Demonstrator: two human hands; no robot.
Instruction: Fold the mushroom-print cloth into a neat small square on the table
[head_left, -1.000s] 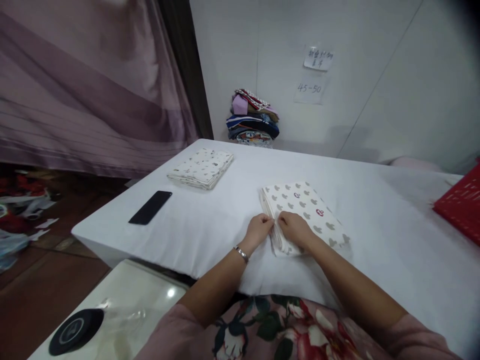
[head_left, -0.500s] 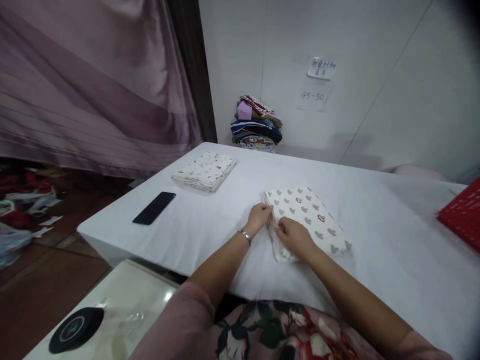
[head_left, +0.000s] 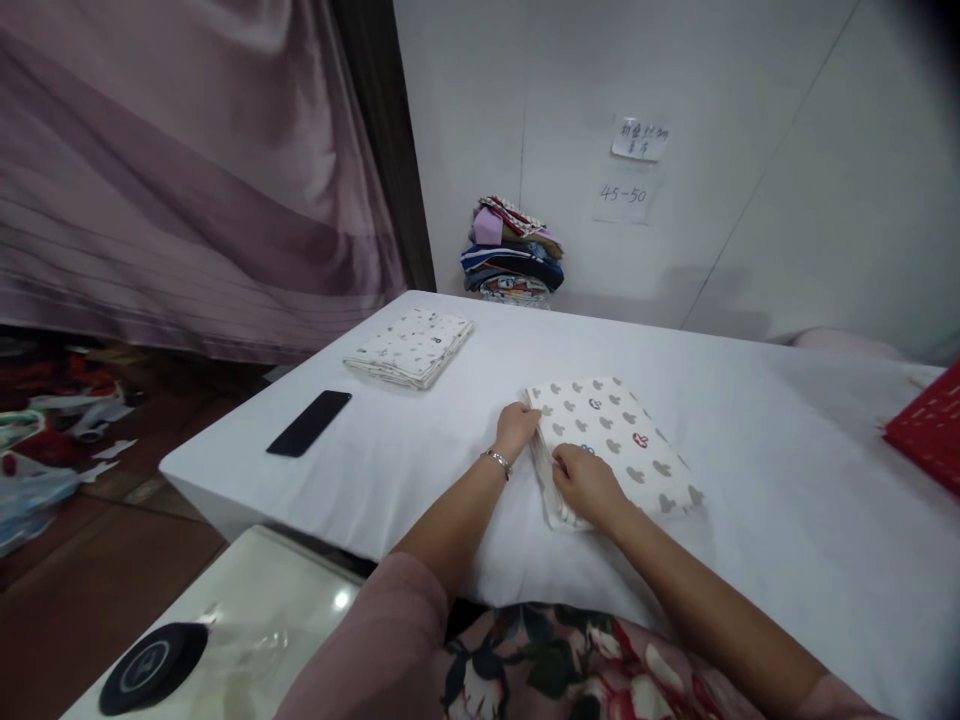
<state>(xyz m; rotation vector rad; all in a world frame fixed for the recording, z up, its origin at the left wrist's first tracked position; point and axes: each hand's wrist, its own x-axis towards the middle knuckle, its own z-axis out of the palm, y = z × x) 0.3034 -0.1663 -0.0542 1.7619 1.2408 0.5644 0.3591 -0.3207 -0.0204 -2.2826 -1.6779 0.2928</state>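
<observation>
In front of me lies a folded white cloth [head_left: 619,425] printed with grey mouse-head shapes and a few coloured outlines. My left hand [head_left: 517,428] is closed on its left edge, near the far left corner. My right hand [head_left: 589,482] is closed on the same edge, closer to me, with the knuckles over the print. Layers of the fold show along that edge. Both thumbs' grip is partly hidden. Farther left on the table is a second folded white cloth [head_left: 412,345] with small scattered prints, apart from both hands.
A black phone [head_left: 309,423] lies on the white-covered table [head_left: 420,450] at left. Stacked folded fabrics [head_left: 514,250] stand by the wall behind. Red fabric [head_left: 930,430] sits at the right edge. A white surface [head_left: 262,600] with a round black object [head_left: 154,668] is at lower left.
The view has shifted slightly. My right hand has moved a little on the cloth, and a blue print beside it now shows. Both hands stay at the same edge.
</observation>
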